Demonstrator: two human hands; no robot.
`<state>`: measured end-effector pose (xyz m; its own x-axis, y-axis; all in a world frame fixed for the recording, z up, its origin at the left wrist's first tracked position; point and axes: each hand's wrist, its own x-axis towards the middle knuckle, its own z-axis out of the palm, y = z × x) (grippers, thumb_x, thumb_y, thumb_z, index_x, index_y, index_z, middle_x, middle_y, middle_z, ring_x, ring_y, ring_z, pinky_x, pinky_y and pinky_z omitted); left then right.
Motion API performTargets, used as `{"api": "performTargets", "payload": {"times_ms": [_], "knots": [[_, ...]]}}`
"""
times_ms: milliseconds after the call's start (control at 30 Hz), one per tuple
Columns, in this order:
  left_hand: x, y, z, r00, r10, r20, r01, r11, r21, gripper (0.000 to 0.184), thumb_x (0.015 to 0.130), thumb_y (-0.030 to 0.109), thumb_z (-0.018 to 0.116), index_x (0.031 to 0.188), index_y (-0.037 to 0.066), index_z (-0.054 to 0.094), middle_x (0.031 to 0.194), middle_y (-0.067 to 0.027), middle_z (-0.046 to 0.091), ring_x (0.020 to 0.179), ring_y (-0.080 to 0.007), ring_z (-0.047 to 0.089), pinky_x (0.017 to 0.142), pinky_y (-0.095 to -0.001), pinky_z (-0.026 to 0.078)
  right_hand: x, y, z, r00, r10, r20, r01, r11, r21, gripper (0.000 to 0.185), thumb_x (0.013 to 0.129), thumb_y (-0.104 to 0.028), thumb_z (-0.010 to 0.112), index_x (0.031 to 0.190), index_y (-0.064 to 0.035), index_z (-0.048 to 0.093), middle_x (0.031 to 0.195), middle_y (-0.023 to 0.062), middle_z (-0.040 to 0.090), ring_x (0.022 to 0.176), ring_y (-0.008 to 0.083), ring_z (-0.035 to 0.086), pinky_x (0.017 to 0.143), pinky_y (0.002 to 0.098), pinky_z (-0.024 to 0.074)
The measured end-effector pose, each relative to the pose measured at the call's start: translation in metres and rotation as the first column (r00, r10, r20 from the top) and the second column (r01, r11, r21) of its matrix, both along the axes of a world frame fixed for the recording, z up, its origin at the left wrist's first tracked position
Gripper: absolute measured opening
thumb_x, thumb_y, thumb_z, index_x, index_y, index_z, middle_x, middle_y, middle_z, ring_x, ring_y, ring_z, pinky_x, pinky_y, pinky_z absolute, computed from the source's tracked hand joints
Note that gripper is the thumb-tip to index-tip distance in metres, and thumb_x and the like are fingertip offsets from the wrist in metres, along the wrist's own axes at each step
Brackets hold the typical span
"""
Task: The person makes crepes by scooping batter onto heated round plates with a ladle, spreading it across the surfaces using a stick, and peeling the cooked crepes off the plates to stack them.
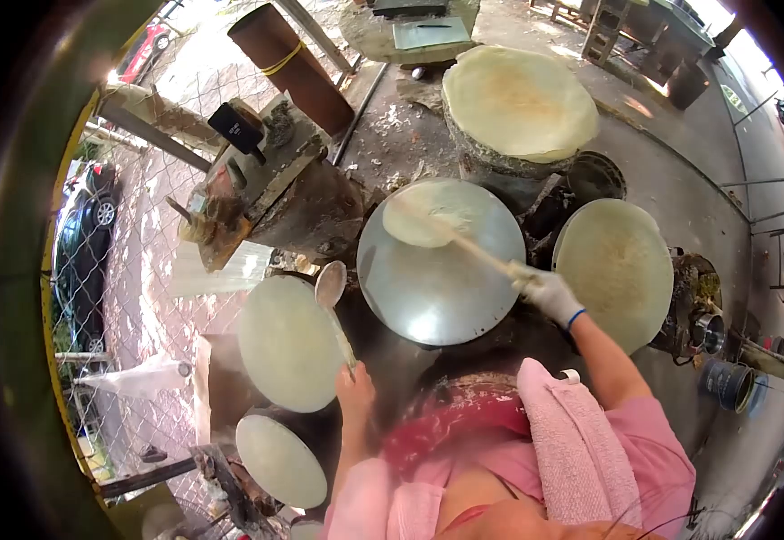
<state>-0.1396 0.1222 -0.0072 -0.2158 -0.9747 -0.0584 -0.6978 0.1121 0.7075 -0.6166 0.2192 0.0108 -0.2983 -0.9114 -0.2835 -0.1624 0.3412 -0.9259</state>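
My bare left hand (pixel 354 387) is wrapped round the handle of a ladle (pixel 331 286), its bowl raised beside the griddle's left edge. My right hand (pixel 545 293), in a white glove with a blue cuff, grips a long wooden stick (pixel 477 250) that slants to the upper left. The stick's far end is blurred over a pale patch of batter (pixel 423 220). This batter lies on the upper part of a round metal griddle (pixel 437 292); the lower part is bare, shiny metal.
Large pale round sheets with browned middles lie at the top (pixel 520 103) and right (pixel 615 265). Plainer pale rounds stand at the left (pixel 286 342) and lower left (pixel 281 461). A rusty pipe (pixel 293 70) leans near a wire fence (pixel 153 270). Metal cans (pixel 725 385) sit at right.
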Motion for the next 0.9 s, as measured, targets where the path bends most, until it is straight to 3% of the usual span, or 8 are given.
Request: {"api": "performTargets", "payload": {"times_ms": [33, 133, 233, 367, 433, 500, 633, 900], "knots": [[-0.012, 0.006, 0.019, 0.994, 0.085, -0.071, -0.079, 0.993, 0.087, 0.012, 0.095, 0.015, 0.057, 0.093, 0.005, 0.052, 0.065, -0.0046, 0.047, 0.049, -0.0148, 0.043, 0.042, -0.029, 0.035, -0.024, 0.0, -0.038, 0.995, -0.101, 0.014, 0.102, 0.986, -0.131, 0.044, 0.093, -0.023, 0.068, 0.132, -0.0064, 0.06, 0.118, 0.0003, 0.067, 0.096, 0.0078, 0.059, 0.09, 0.0247, 0.0479], [-0.058, 0.018, 0.087, 0.841, 0.482, -0.246, -0.309, 0.801, 0.513, 0.016, 0.092, 0.018, 0.059, 0.091, 0.002, 0.056, 0.071, -0.0068, 0.053, 0.061, -0.0167, 0.051, 0.055, -0.0326, 0.043, -0.04, -0.026, -0.002, 0.977, -0.034, 0.208, -0.016, 0.972, 0.236, 0.045, 0.094, -0.025, 0.065, 0.135, -0.0079, 0.058, 0.095, -0.0058, 0.063, 0.075, 0.0041, 0.05, 0.069, 0.0223, 0.0473], [-0.074, 0.031, 0.093, 0.822, 0.519, -0.234, -0.357, 0.791, 0.497, 0.018, 0.094, 0.02, 0.057, 0.087, 0.004, 0.054, 0.068, 0.0003, 0.049, 0.06, -0.0078, 0.046, 0.053, -0.0266, 0.039, -0.005, -0.041, 0.009, 0.879, 0.088, 0.469, -0.233, 0.937, 0.26, 0.048, 0.093, -0.03, 0.065, 0.137, -0.0108, 0.058, 0.091, -0.0076, 0.061, 0.067, 0.0061, 0.048, 0.063, 0.0225, 0.0431], [-0.08, 0.044, 0.099, 0.821, 0.525, -0.223, -0.379, 0.795, 0.474, 0.018, 0.096, 0.02, 0.054, 0.086, 0.005, 0.054, 0.068, -0.0001, 0.049, 0.06, -0.0081, 0.046, 0.052, -0.026, 0.038, -0.038, -0.042, -0.002, 0.967, 0.196, 0.161, -0.232, 0.94, 0.249, 0.048, 0.094, -0.025, 0.065, 0.137, -0.0051, 0.056, 0.096, -0.0036, 0.064, 0.074, 0.008, 0.054, 0.071, 0.0232, 0.047], [-0.082, 0.049, 0.098, 0.819, 0.534, -0.208, -0.404, 0.796, 0.452, 0.019, 0.096, 0.019, 0.055, 0.084, 0.005, 0.053, 0.068, 0.0002, 0.049, 0.06, -0.0076, 0.045, 0.052, -0.0252, 0.037, -0.069, -0.055, -0.031, 0.984, 0.093, 0.152, -0.081, 0.993, -0.081, 0.049, 0.094, -0.023, 0.065, 0.136, -0.0015, 0.055, 0.116, 0.0039, 0.066, 0.091, 0.0088, 0.056, 0.083, 0.0221, 0.0476], [-0.086, 0.053, 0.101, 0.807, 0.557, -0.197, -0.426, 0.779, 0.459, 0.019, 0.096, 0.019, 0.055, 0.083, 0.005, 0.053, 0.068, 0.0004, 0.049, 0.059, -0.0073, 0.045, 0.052, -0.0248, 0.037, -0.076, -0.071, -0.016, 0.973, 0.129, 0.191, -0.178, 0.946, 0.27, 0.049, 0.094, -0.022, 0.065, 0.136, -0.0004, 0.054, 0.111, 0.0016, 0.066, 0.089, 0.0084, 0.056, 0.082, 0.0234, 0.048], [-0.093, 0.06, 0.1, 0.782, 0.595, -0.186, -0.443, 0.74, 0.506, 0.02, 0.096, 0.019, 0.055, 0.082, 0.005, 0.051, 0.067, 0.0001, 0.049, 0.058, -0.0073, 0.045, 0.052, -0.0255, 0.037, -0.031, -0.061, 0.002, 0.897, 0.245, 0.369, -0.358, 0.891, 0.278, 0.046, 0.092, -0.025, 0.065, 0.135, -0.0088, 0.059, 0.079, -0.0076, 0.054, 0.062, 0.0044, 0.043, 0.058, 0.0213, 0.0399], [-0.09, 0.064, 0.091, 0.802, 0.582, -0.136, -0.458, 0.745, 0.486, 0.021, 0.095, 0.02, 0.055, 0.081, 0.004, 0.052, 0.066, -0.0008, 0.05, 0.058, -0.008, 0.046, 0.052, -0.0268, 0.039, -0.09, -0.108, -0.019, 0.904, 0.276, 0.326, -0.369, 0.889, 0.271, 0.044, 0.092, -0.019, 0.066, 0.135, -0.0092, 0.06, 0.09, -0.0104, 0.061, 0.061, 0.0028, 0.04, 0.053, 0.0209, 0.0354]]}}
